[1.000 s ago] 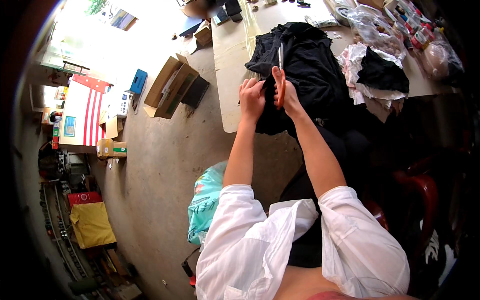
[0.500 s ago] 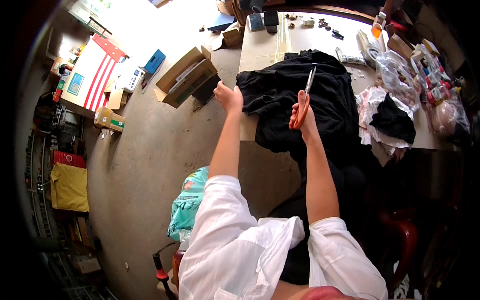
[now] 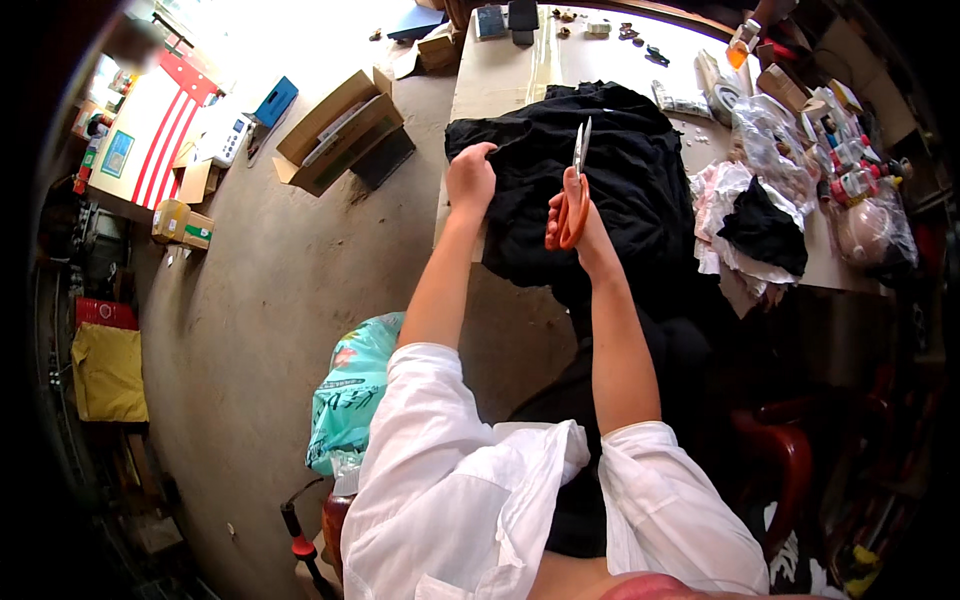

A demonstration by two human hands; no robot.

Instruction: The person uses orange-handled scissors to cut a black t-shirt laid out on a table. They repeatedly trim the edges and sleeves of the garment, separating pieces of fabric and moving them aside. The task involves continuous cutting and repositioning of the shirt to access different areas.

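My right hand is wrapped round orange-handled scissors, whose metal blades point away from me above the black cloth. This dark, crumpled fabric lies on the pale table and hangs over its near edge. At the cloth's left edge, my left hand is closed with its thumb over the fabric. The undersides of its fingers are hidden, so what they hold does not show.
White and pink cloth with a small black piece lies right, beside clear plastic bags. An open carton stands on the floor left of the table. A turquoise bag sits by my left arm.
My left hand has moved right, from beside the black cloth onto its left edge. My right hand with the scissors has shifted slightly left. The whole view has shifted a little.
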